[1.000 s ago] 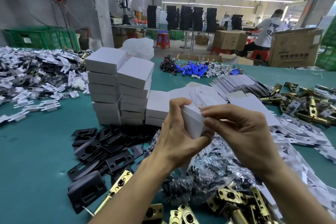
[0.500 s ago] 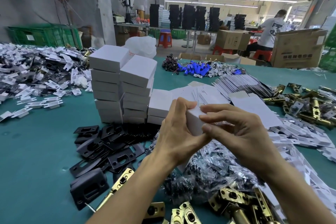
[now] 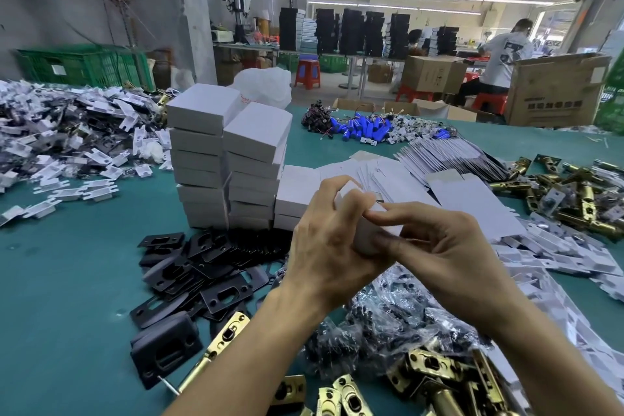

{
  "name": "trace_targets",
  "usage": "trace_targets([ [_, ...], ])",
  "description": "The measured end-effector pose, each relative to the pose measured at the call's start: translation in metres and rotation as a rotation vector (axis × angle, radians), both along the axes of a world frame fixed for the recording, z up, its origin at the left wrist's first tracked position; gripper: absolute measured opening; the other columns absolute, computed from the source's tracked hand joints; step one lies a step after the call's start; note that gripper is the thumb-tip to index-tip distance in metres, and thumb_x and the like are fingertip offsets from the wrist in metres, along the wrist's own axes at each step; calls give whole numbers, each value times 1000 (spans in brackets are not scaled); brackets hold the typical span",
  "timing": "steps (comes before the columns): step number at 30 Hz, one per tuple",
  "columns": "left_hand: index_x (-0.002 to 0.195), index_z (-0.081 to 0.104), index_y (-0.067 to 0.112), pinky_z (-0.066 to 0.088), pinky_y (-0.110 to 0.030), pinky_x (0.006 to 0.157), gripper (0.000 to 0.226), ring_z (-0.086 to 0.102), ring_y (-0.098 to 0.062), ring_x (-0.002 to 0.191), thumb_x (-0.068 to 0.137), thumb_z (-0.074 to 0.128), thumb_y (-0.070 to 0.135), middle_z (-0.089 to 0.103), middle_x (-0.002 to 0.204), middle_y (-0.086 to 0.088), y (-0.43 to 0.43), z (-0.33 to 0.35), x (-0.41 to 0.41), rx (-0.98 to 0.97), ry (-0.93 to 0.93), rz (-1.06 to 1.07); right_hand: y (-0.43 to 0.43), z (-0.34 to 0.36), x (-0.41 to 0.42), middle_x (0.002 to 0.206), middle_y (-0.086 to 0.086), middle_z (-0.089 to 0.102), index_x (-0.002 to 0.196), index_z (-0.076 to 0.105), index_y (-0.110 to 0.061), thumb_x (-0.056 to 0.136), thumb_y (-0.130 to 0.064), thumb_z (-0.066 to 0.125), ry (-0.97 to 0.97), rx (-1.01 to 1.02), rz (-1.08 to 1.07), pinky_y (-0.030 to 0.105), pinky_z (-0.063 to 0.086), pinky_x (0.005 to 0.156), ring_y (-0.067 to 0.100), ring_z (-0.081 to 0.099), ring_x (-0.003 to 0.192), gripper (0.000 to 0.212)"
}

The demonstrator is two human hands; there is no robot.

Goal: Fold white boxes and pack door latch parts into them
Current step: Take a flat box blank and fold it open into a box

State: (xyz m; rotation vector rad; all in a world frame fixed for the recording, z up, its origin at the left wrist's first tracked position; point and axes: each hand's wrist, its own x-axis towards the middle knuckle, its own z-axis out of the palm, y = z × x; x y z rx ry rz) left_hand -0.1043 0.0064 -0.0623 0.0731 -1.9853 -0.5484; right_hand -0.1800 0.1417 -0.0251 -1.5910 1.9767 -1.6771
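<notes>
1. Nearest you, brass latch bolts (image 3: 435, 378) lie heaped at the lower edge of the green table (image 3: 60, 297), and one long brass latch (image 3: 216, 344) lies beside a black strike box (image 3: 162, 351)
2. Just beyond them, under your wrists, sits a pile of clear bags of small dark parts (image 3: 381, 321)
3. Your left hand (image 3: 329, 246) curls round a small white box (image 3: 366, 235), which you hold in the air above that pile
4. Your right hand (image 3: 452, 257) pinches the box's right end between forefinger and thumb
5. Left of your hands, black strike plates (image 3: 206, 263) spread in a loose heap on the table
6. Behind those, folded white boxes (image 3: 229, 159) stand in stacks that touch each other
7. Right of the stacks, flat box blanks (image 3: 445, 155) fan out, with more brass latches (image 3: 574, 199) near the right edge
8. Further off, white plastic pieces (image 3: 67, 132) cover the table's left side, and blue cylinders (image 3: 361, 127) lie near its far edge
9. Past the table, a person in a white shirt (image 3: 506, 54) sits beside a large cardboard carton (image 3: 553, 91)
</notes>
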Motion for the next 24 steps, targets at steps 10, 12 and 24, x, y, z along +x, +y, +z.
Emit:
trace_targets([
  [10, 92, 54, 21, 46, -20, 62, 54, 54, -4, 71, 71, 69, 68, 56, 86, 5, -2, 22, 0, 634, 27, -25, 7, 4, -14, 115, -5, 62, 129, 53, -29, 80, -1, 75, -28, -255, -355, 24, 58, 84, 7, 63, 108, 60],
  [12, 96, 56, 17, 50, -27, 55, 72, 63, -10, 64, 62, 67, 80, 64, 86, -1, -10, 27, 1, 1191, -206, -269, 4, 3, -10, 115, -1, 58, 125, 56, -27, 79, 1, 75, 57, -285, -296, 24, 56, 89, 8, 60, 112, 57],
  [24, 130, 61, 16, 61, -39, 68, 80, 72, -19, 89, 58, 82, 43, 74, 107, -8, -18, 17, 6, 1338, -376, -749, 1, -6, -8, 117, -19, 62, 113, 64, -37, 83, -37, 70, 255, 208, -84, 32, 52, 97, -2, 58, 112, 30],
])
